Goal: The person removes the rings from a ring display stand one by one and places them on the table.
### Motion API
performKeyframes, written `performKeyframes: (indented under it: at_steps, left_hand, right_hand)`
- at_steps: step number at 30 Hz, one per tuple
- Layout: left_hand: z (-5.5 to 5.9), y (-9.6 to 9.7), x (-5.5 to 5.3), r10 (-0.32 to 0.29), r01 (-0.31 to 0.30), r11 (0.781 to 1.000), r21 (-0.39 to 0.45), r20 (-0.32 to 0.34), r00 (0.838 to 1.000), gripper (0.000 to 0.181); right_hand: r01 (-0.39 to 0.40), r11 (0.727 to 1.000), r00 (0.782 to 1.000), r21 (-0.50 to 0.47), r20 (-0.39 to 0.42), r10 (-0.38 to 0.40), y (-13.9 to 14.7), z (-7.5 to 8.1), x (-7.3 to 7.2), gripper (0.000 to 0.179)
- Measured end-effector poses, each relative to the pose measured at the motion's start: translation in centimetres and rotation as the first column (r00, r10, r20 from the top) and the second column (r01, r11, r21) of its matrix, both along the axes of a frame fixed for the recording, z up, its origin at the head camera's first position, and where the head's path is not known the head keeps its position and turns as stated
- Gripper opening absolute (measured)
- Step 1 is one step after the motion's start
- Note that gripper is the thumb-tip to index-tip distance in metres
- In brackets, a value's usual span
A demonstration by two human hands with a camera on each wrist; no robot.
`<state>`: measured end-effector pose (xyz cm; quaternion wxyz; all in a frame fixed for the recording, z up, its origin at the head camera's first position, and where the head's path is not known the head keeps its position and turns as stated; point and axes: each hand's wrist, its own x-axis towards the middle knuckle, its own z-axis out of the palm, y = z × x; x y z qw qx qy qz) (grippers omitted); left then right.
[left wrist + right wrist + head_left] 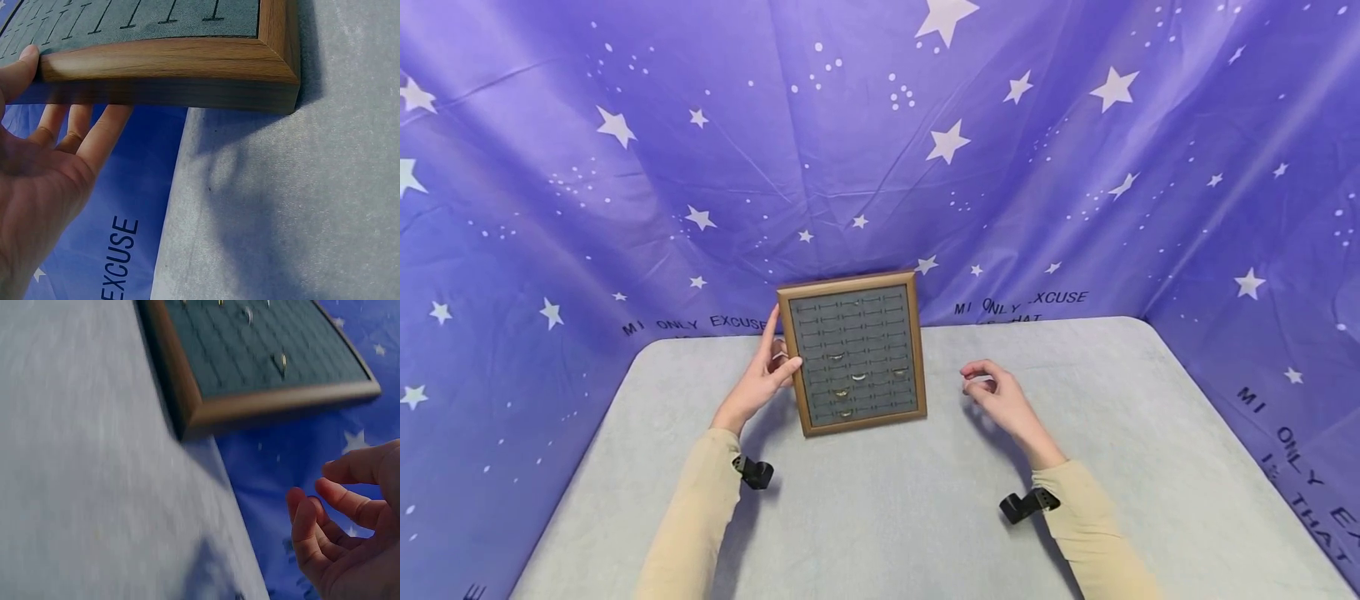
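Observation:
A wooden-framed ring display tray (pixel 807 379) stands tilted up on its lower edge at the back of the table, its slotted grey pad facing me. Several rings sit in the slots, mostly in the lower half; a silver ring (pixel 858 377) is near the middle. My left hand (pixel 762 383) grips the tray's left side, thumb over the front of the frame and fingers behind it, as the left wrist view also shows. Off to the right of the tray, my right hand (pixel 997 402) hovers over the table, fingers loosely curled with nothing between them.
The table has a pale grey cloth (pixel 910 508). Right behind its back edge hangs a purple-blue curtain (pixel 850 167) with white stars and lettering, which continues along both sides. Each wrist wears a small black camera, such as the left one (pixel 754 472).

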<state>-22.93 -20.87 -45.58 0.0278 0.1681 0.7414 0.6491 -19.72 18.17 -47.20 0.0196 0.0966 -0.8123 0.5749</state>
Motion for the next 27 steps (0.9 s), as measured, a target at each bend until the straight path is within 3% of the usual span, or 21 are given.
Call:
performKeyframes:
  at_steps: [11,16,23,27]
  left_hand:
    - [-0.6,-0.2,0.1,0.006,-0.006,1.000,-0.005,-0.020,1.000,0.089]
    - [-0.5,-0.3,0.1,0.017,-0.018,1.000,-0.018,-0.021,1.000,0.089]
    - [0.2,0.0,0.1,0.011,-0.010,1.000,-0.018,0.005,1.000,0.091]
    - [1.3,0.4,0.8,0.001,-0.001,1.000,-0.002,0.013,1.000,0.091]
  right_hand:
    - [-0.026,0.998,0.995,-0.053,-0.097,0.021,-4.4,2.0,0.4,0.020]
    - [-0.006,1.000,0.991,-0.026,-0.131,0.002,-5.9,2.8,0.4,0.020]
    - [-0.015,1.000,0.981,0.002,-0.196,0.016,-8.0,6.2,2.1,0.020]
    - [-0.028,1.000,0.973,0.007,-0.229,0.029,-8.8,5.5,1.6,0.019]
